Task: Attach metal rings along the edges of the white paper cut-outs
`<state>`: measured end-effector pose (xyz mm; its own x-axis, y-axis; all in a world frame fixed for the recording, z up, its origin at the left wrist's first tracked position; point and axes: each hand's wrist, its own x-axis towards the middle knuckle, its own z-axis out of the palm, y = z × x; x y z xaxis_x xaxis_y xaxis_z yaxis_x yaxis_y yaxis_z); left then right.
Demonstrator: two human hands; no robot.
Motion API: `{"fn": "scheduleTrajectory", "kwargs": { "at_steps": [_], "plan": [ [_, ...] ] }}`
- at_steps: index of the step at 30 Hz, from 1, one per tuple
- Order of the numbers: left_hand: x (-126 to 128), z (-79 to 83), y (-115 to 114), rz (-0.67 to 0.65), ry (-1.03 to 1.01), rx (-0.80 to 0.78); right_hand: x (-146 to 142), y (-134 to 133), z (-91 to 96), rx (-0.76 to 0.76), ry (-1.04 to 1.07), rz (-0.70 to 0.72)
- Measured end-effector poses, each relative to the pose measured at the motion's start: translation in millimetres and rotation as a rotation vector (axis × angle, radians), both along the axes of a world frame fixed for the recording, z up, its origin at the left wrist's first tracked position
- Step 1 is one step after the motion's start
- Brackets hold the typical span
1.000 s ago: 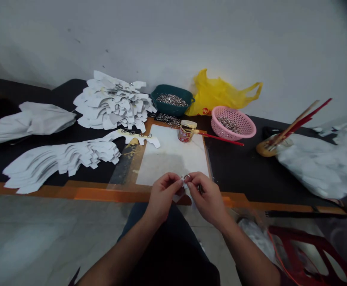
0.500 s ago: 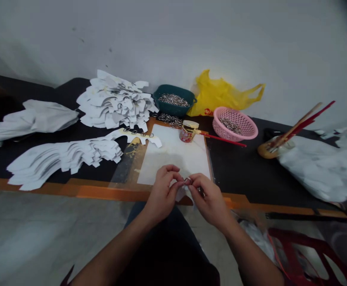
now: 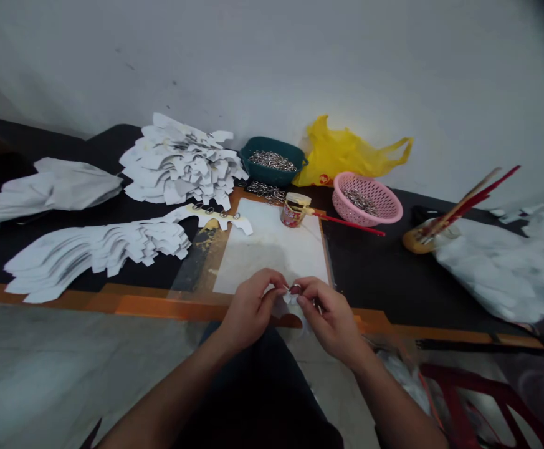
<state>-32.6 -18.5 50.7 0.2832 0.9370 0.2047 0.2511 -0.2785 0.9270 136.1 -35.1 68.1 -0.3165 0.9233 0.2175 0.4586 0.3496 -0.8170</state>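
My left hand [image 3: 255,304] pinches the edge of a small white cut piece [image 3: 291,299] just over the table's front edge. My right hand [image 3: 324,312] is closed on a metal ring [image 3: 295,288] at the same edge of that piece; its curled fingers partly hide more metal. The white piece hangs below the fingertips, mostly covered by the hands. Beyond the hands lies a white sheet [image 3: 243,265]. At its left corner rests a white strip [image 3: 206,218] with metal rings on its tabs and yellowish smears.
A glue tub [image 3: 293,215] with a red-handled brush [image 3: 351,224] stands on the sheet. Behind are a green basin [image 3: 248,165] and a pink basket [image 3: 396,212] of metal rings, and a yellow bag [image 3: 341,149]. White pieces [image 3: 61,259] lie fanned at left; a brush jar [image 3: 416,240] stands right.
Both hands stay together at the table edge, with small finger shifts around the ring and white piece. The view has tilted slightly. Nothing on the table has been moved.
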Motion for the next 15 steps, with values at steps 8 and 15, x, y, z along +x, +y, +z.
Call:
{"fn": "scheduleTrajectory", "kwargs": {
  "at_steps": [8,15],
  "plan": [
    [2.6,2.8,-6.4,0.045,0.084,0.02,1.5,1.6,3.1,-0.014,-0.002,0.031],
    [9.3,3.3,-12.6,0.091,0.027,-0.054,3.7,-1.8,5.4,-0.029,0.018,0.044]
  ]
}}
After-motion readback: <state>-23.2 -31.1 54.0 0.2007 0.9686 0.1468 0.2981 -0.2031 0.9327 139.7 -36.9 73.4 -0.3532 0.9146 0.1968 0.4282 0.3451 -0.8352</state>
